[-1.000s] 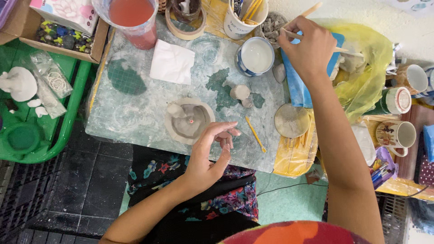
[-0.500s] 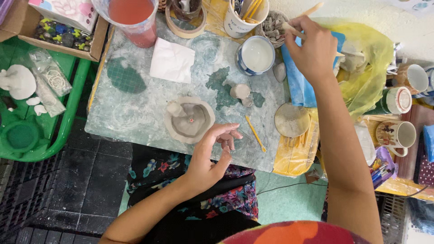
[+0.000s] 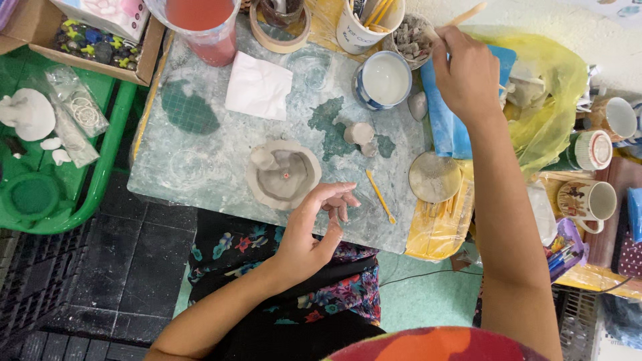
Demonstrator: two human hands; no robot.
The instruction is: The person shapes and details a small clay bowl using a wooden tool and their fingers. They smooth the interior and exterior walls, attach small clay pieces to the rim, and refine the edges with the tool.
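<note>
My left hand (image 3: pixel 311 230) hovers palm-up over the near edge of the mat, its fingertips pinched on what looks like a small clay bit (image 3: pixel 336 200). It is just right of a grey clay bowl-shaped piece (image 3: pixel 284 175) with small figures in it. My right hand (image 3: pixel 465 73) reaches to the far side and grips a thin wooden stick (image 3: pixel 468 13). The stick's lower end is at a small bowl of grey clay scraps (image 3: pixel 409 40). A white bowl of pale slip (image 3: pixel 384 79) stands just left of that hand.
On the clay-smeared green cutting mat (image 3: pixel 200 154) lie a yellow tool (image 3: pixel 380 195), a small clay lump (image 3: pixel 361 134) and a white tissue (image 3: pixel 259 85). A red-filled container (image 3: pixel 200 27) and a tool cup (image 3: pixel 368 23) stand behind, mugs (image 3: pixel 588 197) right, a green tray (image 3: pixel 40 194) left.
My right hand has shifted slightly right with the stick, staying by the scrap bowl. My left hand's fingers have curled a little more and it has barely moved.
</note>
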